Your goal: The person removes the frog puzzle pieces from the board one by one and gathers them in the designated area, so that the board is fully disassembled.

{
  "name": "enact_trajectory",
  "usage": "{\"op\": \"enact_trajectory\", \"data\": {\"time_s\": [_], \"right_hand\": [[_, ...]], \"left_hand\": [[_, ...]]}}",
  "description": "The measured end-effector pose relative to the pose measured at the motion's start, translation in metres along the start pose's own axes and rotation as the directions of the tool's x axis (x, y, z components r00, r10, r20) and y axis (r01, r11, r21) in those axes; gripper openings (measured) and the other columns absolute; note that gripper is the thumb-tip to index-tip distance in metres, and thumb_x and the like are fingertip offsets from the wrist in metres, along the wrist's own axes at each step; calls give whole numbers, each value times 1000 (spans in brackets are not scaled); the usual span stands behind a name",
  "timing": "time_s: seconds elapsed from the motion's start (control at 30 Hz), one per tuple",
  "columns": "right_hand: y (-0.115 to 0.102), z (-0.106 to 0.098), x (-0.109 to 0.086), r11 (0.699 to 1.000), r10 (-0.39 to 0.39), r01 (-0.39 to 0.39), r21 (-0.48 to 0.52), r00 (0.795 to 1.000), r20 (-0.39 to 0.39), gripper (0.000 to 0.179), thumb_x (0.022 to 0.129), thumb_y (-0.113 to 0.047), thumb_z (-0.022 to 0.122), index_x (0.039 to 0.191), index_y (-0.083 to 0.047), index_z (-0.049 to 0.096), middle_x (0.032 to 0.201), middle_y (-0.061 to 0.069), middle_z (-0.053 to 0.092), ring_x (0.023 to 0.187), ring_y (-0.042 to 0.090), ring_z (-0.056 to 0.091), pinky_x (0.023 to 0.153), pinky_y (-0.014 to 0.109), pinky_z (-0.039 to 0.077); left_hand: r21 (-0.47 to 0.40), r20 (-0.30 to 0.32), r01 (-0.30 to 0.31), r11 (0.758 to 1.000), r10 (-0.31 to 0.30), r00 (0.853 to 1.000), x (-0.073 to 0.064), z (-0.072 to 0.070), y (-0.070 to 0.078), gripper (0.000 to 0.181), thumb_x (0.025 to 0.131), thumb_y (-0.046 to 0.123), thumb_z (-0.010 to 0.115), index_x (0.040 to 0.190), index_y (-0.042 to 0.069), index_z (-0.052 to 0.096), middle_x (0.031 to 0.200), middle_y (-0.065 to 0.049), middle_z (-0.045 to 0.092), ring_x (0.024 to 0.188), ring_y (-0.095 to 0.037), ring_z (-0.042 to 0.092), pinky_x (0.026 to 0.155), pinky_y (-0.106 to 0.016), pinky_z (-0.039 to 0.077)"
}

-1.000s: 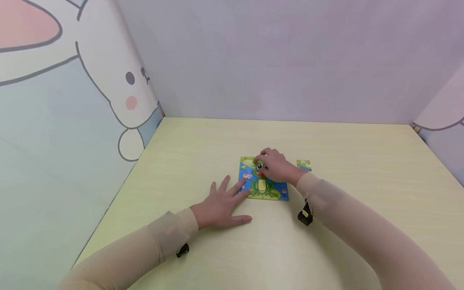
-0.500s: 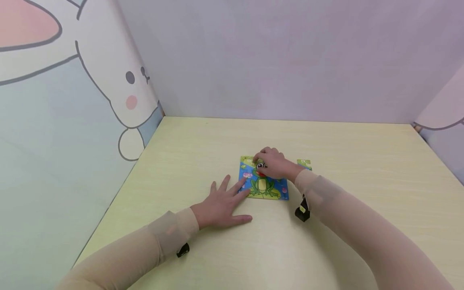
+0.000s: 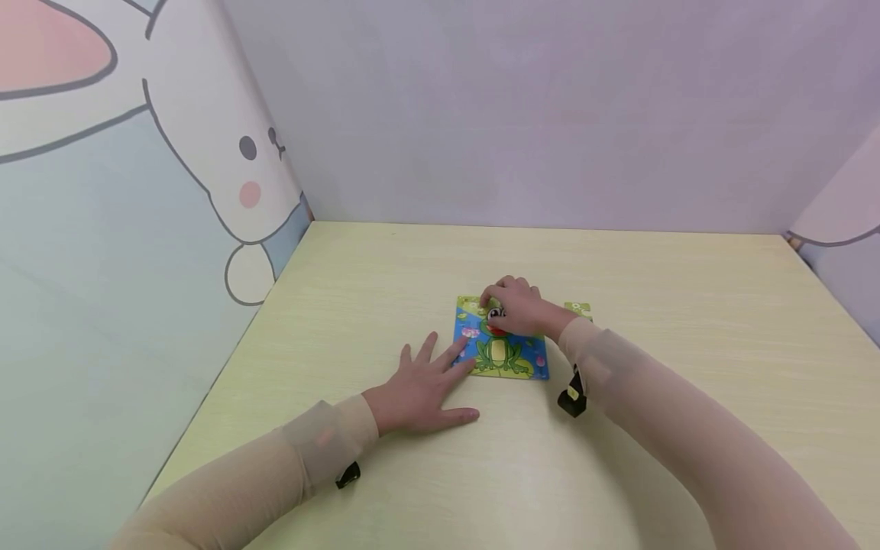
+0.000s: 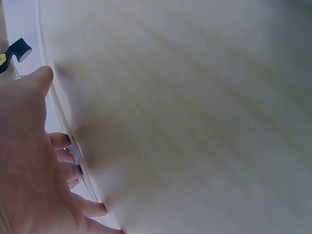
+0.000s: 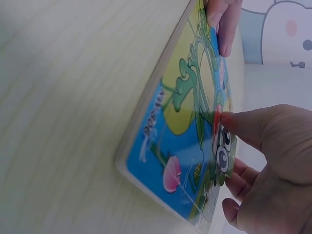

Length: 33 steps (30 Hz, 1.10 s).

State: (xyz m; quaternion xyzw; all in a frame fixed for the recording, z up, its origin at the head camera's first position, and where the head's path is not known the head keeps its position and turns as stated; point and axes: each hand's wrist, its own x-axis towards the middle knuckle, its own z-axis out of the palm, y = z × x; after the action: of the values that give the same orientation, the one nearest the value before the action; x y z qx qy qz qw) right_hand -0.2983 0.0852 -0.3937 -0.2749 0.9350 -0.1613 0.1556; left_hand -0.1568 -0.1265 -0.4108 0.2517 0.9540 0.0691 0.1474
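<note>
A square frog jigsaw puzzle (image 3: 528, 359) with a blue background lies on the table. My left hand (image 3: 417, 391) is spread flat at its left side, with two fingertips on the puzzle's edge and the thumb on the table. From above, my right hand (image 3: 521, 309) pinches the frog-head puzzle piece (image 5: 224, 155) near the top of the board. In the right wrist view the thumb is at the frog's red mouth and the fingers are behind the top of the head. That piece stands slightly raised from the picture around it. The right hand hides the board's upper right part.
Another puzzle piece (image 3: 578, 308), green and blue, lies right of the board, partly covered by the right sleeve. The pale wooden table (image 3: 385, 267) reaches back to a light wall (image 3: 536, 114). A wall with a cartoon print (image 3: 199, 176) borders the left side.
My right hand and forearm have shifted very slightly up and to the left, still pinching the frog-head piece. My left hand has stayed in place.
</note>
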Motion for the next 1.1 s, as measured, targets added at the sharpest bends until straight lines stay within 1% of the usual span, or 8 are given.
{"op": "enact_trajectory", "data": {"time_s": [0.23,0.4,0.53,0.6,0.67,0.8,0.87,1.1], "right_hand": [[5,1,-4,1000,-27,27,-15,999,-27,30,103,-25,66,133,-21,63,144,19,53,127,40,46,110,63,35],[8,1,-7,998,-64,63,-7,997,-46,30,104,-15,63,133,-21,65,136,18,60,122,39,50,108,65,37],[11,1,-9,997,-81,81,-2,994,-68,39,104,-8,58,142,-19,61,133,18,63,124,39,56,108,68,38],[13,0,-10,997,-77,79,13,994,-80,43,105,-8,56,147,-17,57,132,17,64,124,38,58,110,68,39],[15,0,-10,997,-68,71,33,993,-93,45,105,-7,55,149,-14,54,131,17,65,122,37,60,111,67,39],[17,-1,-11,996,-58,65,54,991,-122,38,106,-9,57,144,-8,58,129,18,66,121,37,62,113,66,38],[17,-2,-11,997,-59,66,50,990,-126,34,106,-11,58,140,-8,62,128,17,67,119,36,62,112,64,40],[16,-2,-10,996,-79,83,25,989,-127,32,105,-13,60,136,-10,66,118,13,71,104,29,65,103,57,49]], "left_hand": [[4,0,5,1000,-5,1000,0,-1,1,83,98,75,46,166,30,31,179,-1,8,160,-53,9,113,-83,21],[0,-1,4,1000,-4,1000,0,-1,2,83,99,75,47,166,29,32,179,-2,8,159,-53,9,113,-83,21],[3,-7,2,1000,-2,1000,0,0,2,82,99,74,47,165,28,33,179,-3,9,159,-54,10,112,-84,22],[3,-8,1,1000,-1,1000,0,0,2,82,99,75,47,165,29,33,179,-3,9,159,-54,10,112,-84,22],[1,-8,0,1000,0,1000,0,0,2,82,99,75,47,165,29,33,179,-3,9,159,-54,11,112,-84,22],[-8,-4,1,1000,-1,1000,1,-2,2,82,99,75,47,165,29,33,179,-2,9,159,-54,10,113,-83,21],[1,-4,0,1000,0,1000,2,-3,2,82,99,75,47,165,29,33,178,-3,10,159,-54,10,114,-83,20],[66,-53,-35,997,38,998,5,-9,9,83,98,75,48,161,21,41,175,-9,24,159,-52,17,115,-82,20]]}}
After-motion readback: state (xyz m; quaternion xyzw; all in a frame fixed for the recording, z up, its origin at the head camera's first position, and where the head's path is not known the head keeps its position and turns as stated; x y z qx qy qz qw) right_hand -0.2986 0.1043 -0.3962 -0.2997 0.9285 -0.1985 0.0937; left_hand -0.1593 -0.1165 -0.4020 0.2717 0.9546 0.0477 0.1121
